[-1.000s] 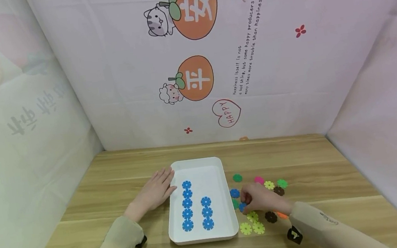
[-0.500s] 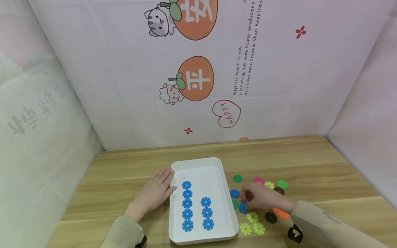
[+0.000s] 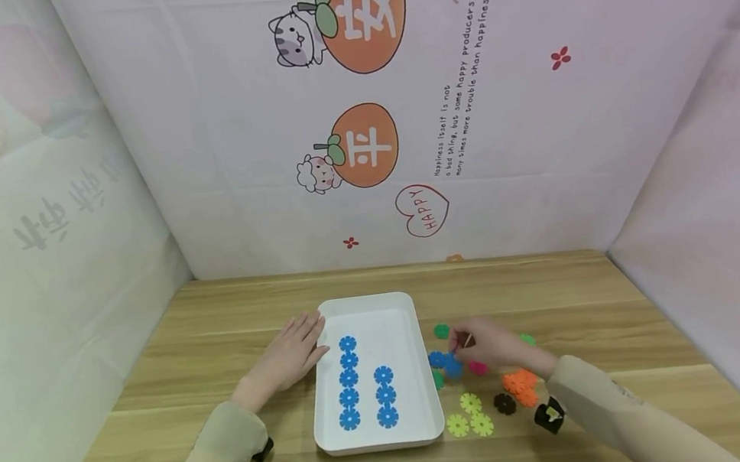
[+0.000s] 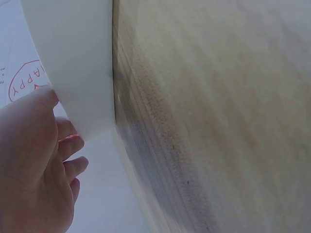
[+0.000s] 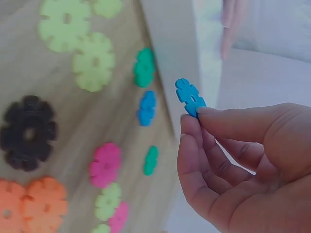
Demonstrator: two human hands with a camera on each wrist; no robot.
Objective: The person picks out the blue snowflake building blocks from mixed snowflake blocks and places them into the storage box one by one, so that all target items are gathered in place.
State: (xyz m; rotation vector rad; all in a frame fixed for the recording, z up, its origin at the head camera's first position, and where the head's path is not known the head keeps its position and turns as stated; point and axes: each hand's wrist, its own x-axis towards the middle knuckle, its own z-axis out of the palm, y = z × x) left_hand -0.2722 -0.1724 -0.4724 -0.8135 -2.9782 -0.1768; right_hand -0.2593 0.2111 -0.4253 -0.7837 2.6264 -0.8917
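Observation:
In my right hand (image 3: pixel 488 343) I pinch a blue snowflake disc (image 5: pixel 190 97) between thumb and fingertips. It is held up off the table, just right of the white tray (image 3: pixel 382 445). Another blue disc (image 5: pixel 146 108) lies on the table below. My left hand (image 3: pixel 291 352) rests along the tray's left rim with its fingers fairly straight. The left wrist view shows that hand (image 4: pixel 36 160) against the tray's wall. Inside the tray are two columns of blue discs, a longer left column (image 3: pixel 349 378) and a shorter right column (image 3: pixel 386 396).
Loose discs lie right of the tray: yellow-green discs (image 3: pixel 481 424), a dark brown disc (image 3: pixel 505 404), orange discs (image 3: pixel 520 387), a pink disc (image 5: pixel 105 165) and green discs (image 5: pixel 144 68). White printed cloth walls (image 3: pixel 250 161) enclose the wooden table (image 3: pixel 234 309) at the back and sides.
My right hand has risen and moved slightly away from me with the blue disc, uncovering more of the orange discs and the pink disc. The left hand and tray have stayed put.

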